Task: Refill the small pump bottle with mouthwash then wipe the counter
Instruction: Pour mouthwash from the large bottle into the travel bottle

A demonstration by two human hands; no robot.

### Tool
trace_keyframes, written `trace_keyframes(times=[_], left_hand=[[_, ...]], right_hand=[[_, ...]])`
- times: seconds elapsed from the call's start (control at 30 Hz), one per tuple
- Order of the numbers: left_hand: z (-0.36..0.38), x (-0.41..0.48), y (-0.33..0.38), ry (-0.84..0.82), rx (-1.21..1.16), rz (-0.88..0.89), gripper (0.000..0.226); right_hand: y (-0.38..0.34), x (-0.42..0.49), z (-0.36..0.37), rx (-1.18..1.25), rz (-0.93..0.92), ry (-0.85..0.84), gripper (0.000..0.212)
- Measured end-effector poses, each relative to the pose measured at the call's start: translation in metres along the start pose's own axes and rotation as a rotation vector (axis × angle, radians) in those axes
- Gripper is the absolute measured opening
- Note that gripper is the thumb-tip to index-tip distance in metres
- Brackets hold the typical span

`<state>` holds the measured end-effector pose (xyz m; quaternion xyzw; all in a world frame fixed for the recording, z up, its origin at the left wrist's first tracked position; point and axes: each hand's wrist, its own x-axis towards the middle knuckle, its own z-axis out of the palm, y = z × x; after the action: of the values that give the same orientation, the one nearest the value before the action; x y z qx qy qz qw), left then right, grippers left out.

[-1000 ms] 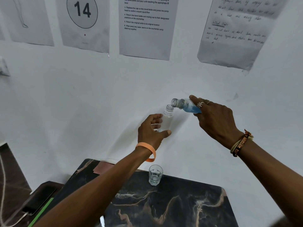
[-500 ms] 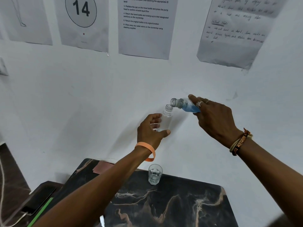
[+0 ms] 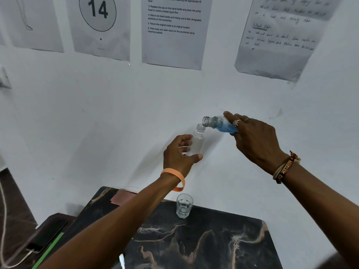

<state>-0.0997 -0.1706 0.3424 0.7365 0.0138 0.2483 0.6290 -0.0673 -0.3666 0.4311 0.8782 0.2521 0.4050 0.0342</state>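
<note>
Head view, down over a dark marbled counter [image 3: 213, 239] against a white wall [image 3: 77, 113].

Left hand [image 3: 177, 152]: fingers and thumb curled round the lower body of the small bottle [image 3: 198, 139], which we find clear, upright, capless, mouth up. It is held in the air before the wall, above the counter. Orange wristband [image 3: 174, 178] on that wrist.

Right hand [image 3: 254, 136]: grasps the mouthwash bottle [image 3: 218, 124] from above, fingers wrapped over its body. A ring [image 3: 236, 122] shows on one finger, corded bracelets [image 3: 284, 168] at the wrist. This bottle lies tipped nearly level, open neck pointing to nine o'clock, blue liquid pooled along its lower side. Its mouth sits at about one o'clock from the small bottle's mouth, just beside it and slightly higher. We cannot make out whether any liquid passes between the two; the view is too soft there.

At six o'clock from the small bottle, well below it, a drinking glass [image 3: 184, 205] stands upright on the counter near its back edge. At nine o'clock from the glass, a pinkish flat piece [image 3: 123, 197] lies at the counter's back corner. At eight o'clock, off the counter, we note a dark phone [image 3: 46, 235] on a lower surface.

Twelve o'clock: paper sheets [image 3: 172, 45] on the wall, one bearing a circled 14 [image 3: 98, 9].
</note>
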Motion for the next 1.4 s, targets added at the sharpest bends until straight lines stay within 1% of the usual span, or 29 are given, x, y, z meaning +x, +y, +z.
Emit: trace_keyframes(times=[0.3,1.4], left_hand=[[0.0,0.001,-0.003,-0.005,0.007,0.004,0.056],[0.003,0.002,-0.006,-0.01,-0.009,-0.018,0.056]], right_hand=[[-0.001,0.0,0.001,-0.012,-0.002,-0.01,0.057],[0.003,0.001,0.011,0.008,-0.044,0.067,0.061]])
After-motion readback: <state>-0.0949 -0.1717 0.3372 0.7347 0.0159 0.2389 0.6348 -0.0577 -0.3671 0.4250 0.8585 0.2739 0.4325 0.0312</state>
